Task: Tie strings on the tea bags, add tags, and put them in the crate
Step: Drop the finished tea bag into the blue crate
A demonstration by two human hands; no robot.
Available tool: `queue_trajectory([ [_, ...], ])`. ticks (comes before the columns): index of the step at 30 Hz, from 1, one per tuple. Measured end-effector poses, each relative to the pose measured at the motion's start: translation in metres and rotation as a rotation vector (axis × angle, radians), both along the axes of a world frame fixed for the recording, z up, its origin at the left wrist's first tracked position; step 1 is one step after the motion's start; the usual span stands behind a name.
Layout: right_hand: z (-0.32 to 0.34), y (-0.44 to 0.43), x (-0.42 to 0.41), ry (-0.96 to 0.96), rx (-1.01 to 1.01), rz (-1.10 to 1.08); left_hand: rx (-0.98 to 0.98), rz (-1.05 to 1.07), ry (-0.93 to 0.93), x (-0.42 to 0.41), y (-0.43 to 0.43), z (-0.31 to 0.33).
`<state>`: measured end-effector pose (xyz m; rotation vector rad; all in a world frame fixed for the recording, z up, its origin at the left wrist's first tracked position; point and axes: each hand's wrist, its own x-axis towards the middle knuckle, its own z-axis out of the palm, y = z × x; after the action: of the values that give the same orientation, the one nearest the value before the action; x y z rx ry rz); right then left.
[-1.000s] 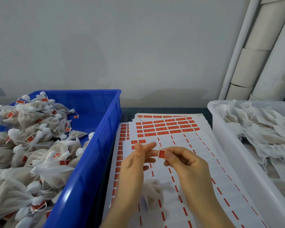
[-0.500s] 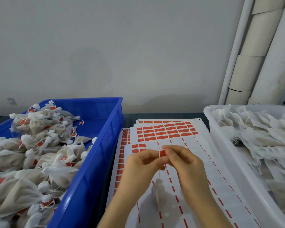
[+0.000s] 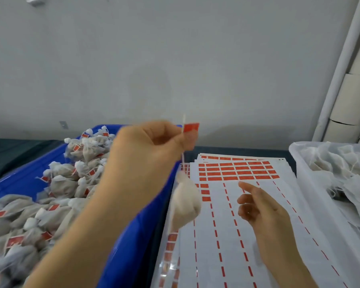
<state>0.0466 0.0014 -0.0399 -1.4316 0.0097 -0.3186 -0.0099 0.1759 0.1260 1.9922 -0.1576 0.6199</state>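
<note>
My left hand (image 3: pixel 152 154) is raised and pinches the string of a tea bag just under its red tag (image 3: pixel 191 127). The white tea bag (image 3: pixel 185 202) dangles from the string, above the right rim of the blue crate (image 3: pixel 133 235). The crate holds several tied, tagged tea bags (image 3: pixel 56 183). My right hand (image 3: pixel 264 217) hovers over the tag sheets (image 3: pixel 237 225) with its fingers apart and nothing in them.
A white bin (image 3: pixel 312 183) of untied tea bags (image 3: pixel 341 169) stands at the right. Red tag stickers (image 3: pixel 235 171) fill the top rows of the sheets. A grey wall and white pipes (image 3: pixel 341 69) rise behind the table.
Both hands were joined at the tag over the sheets. Now my left hand has lifted the tagged tea bag up and left toward the blue crate, and my right hand has let go.
</note>
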Motion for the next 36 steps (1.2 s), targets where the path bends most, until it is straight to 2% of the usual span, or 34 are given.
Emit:
queue_trajectory([
  [6, -0.004, -0.004, 0.006, 0.077, -0.035, -0.009, 0.078, 0.086, 0.015, 0.034, 0.057, 0.042],
  [12, -0.006, -0.013, 0.019, 0.205, 0.001, 0.028, -0.115, 0.329, 0.156, 0.125, 0.113, 0.007],
  [15, -0.007, -0.016, 0.022, 0.234, 0.001, 0.024, 0.025, 0.383, 0.234, 0.153, 0.127, -0.032],
  [17, -0.008, -0.017, 0.022, 0.236, -0.005, -0.006, 0.137, 0.429, 0.340, 0.163, 0.136, -0.058],
  [20, -0.009, -0.018, 0.023, 0.238, -0.014, -0.025, 0.199, 0.482, 0.535, 0.165, 0.148, -0.086],
  [23, -0.010, -0.017, 0.022, 0.234, -0.032, -0.050, 0.270, 0.421, 0.667, 0.160, 0.154, -0.097],
  [27, -0.006, -0.014, 0.016, 0.228, -0.050, -0.074, 0.321, 0.309, 0.681, 0.152, 0.161, -0.097],
  [29, -0.005, -0.014, 0.013, 0.236, -0.056, -0.089, 0.454, 0.280, 0.692, 0.149, 0.160, -0.094],
  [32, -0.003, -0.013, 0.011, 0.239, -0.078, -0.115, 0.870, 0.267, 0.756, 0.144, 0.152, -0.087],
  [34, -0.003, -0.011, 0.011, 0.254, -0.106, -0.112, 1.045, 0.236, 0.776, 0.140, 0.138, -0.077],
  [36, -0.005, -0.009, 0.012, 0.295, -0.133, -0.083, 1.251, 0.243, 0.667, 0.136, 0.117, -0.064],
])
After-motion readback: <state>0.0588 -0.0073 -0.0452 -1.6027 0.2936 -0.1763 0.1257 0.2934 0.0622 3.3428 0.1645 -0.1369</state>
